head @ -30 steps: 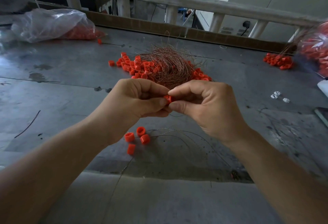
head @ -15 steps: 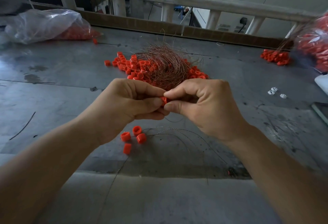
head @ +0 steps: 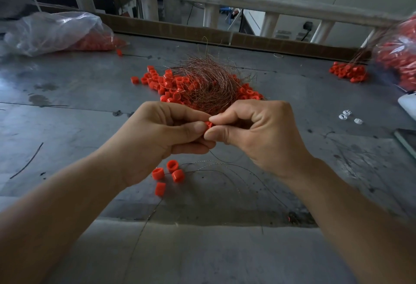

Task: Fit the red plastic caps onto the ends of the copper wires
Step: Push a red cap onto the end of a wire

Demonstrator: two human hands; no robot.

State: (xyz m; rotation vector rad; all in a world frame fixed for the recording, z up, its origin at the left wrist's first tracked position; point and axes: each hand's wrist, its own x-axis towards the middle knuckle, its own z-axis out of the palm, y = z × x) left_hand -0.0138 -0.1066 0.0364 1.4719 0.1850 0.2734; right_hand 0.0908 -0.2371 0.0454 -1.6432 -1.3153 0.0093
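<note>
Head view: red cap [head: 209, 124] held mid-frame above worktop [head: 67, 94]. Right hand [head: 258, 135] fingers pinch it from the right, left hand [head: 162, 135] fingers from the left. Cap axis looks left-right. Wire end hidden, probably enters from the left.

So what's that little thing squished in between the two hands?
A small red cap. The left hand and the right hand both pinch it where they meet. The head view shows it, mostly hidden by the fingers.
</note>
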